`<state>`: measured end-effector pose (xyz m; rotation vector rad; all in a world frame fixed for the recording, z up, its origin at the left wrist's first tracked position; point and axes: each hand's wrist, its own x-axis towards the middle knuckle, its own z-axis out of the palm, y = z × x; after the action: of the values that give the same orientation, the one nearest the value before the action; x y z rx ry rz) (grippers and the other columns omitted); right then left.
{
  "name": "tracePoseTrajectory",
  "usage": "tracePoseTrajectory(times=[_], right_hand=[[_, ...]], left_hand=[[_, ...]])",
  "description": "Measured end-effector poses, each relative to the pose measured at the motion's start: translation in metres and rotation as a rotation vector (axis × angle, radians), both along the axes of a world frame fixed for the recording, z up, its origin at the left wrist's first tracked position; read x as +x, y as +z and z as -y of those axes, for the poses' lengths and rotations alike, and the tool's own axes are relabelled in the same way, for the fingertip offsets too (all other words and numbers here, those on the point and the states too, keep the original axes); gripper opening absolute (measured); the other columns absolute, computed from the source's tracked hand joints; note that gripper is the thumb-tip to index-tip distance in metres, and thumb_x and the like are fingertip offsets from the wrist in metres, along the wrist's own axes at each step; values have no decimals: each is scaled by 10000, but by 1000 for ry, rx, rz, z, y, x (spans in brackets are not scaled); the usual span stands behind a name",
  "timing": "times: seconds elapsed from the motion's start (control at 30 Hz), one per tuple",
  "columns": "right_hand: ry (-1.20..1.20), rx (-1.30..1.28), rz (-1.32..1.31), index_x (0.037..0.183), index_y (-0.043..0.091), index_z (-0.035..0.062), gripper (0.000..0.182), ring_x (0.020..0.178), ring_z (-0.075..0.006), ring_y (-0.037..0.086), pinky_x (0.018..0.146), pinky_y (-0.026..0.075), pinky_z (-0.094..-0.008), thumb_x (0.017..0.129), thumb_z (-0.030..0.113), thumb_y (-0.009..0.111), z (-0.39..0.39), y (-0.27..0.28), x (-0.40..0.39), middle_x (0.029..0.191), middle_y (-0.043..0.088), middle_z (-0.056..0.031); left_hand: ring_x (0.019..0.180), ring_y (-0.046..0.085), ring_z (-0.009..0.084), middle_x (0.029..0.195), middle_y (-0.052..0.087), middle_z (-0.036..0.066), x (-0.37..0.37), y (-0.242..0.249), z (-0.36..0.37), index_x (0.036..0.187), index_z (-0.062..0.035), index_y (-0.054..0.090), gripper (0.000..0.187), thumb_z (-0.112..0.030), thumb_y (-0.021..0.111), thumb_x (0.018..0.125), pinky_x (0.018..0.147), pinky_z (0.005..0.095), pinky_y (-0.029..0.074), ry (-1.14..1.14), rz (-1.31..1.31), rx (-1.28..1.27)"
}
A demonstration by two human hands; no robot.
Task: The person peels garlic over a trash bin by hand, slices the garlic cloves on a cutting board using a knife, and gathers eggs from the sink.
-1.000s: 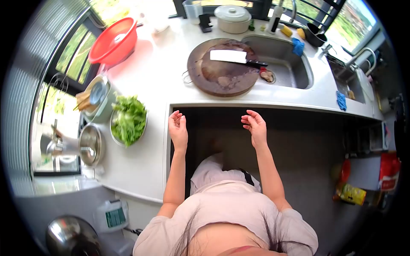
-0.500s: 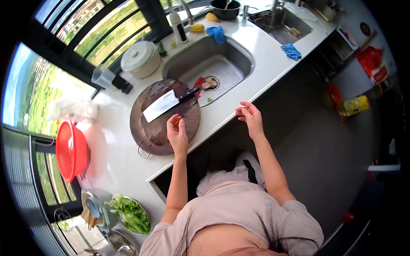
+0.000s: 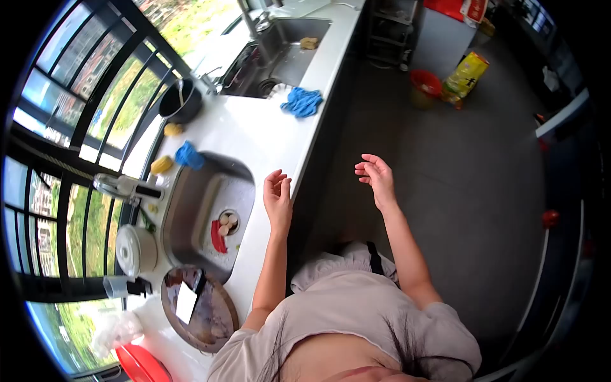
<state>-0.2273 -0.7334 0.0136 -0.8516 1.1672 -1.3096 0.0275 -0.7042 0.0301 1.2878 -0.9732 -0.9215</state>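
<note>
My left hand (image 3: 278, 198) hovers by the counter's front edge, right of the near sink (image 3: 174, 213). Its fingers are loosely curled and apart, holding nothing. Over the dark floor, my right hand (image 3: 377, 181) is raised with its fingers apart and empty. Inside the sink, a red piece (image 3: 218, 237) and several pale round slices (image 3: 224, 228) lie at the drain. A cleaver (image 3: 187, 302) rests flat on the round wooden cutting board (image 3: 216, 319), at lower left of my left hand. Blue cloths lie on the sink rim (image 3: 189, 155) and on the counter (image 3: 301, 102).
Left of the sink stand a lidded white pot (image 3: 135, 250) and a faucet (image 3: 121, 186). Farther along are a black pot (image 3: 181, 102) and a second sink (image 3: 286, 54). A red basket (image 3: 425, 86) and a yellow bag (image 3: 466, 76) stand on the floor (image 3: 458, 165).
My view has turned right and my body faces farther along the counter. The cutting board and sink now lie more to the left. Both hands stay raised and empty.
</note>
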Motion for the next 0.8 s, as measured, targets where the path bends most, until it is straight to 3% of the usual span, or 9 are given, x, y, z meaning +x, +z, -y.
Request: tracePoseTrajectory(times=[0.33,0.8], right_hand=[[-303,109,66,1230,569,43,256,905,-126,641,759,525,-262,995,120,505,104,-22,-115,1017,674,-71],[-491,41,33,1235,570,37,266,916,-138,648,768,520,-270,996,138,510,393,-8,-258,1025,672,-78]], left_hand=[[974,590,126,1061,600,58,-120,-22,185,1210,-12,546,252,-58,581,965,875,250,486,-321,-34,12],[932,591,105,1036,603,42,-277,-8,533,1183,-15,561,222,-40,569,963,823,230,483,-516,-47,-49]])
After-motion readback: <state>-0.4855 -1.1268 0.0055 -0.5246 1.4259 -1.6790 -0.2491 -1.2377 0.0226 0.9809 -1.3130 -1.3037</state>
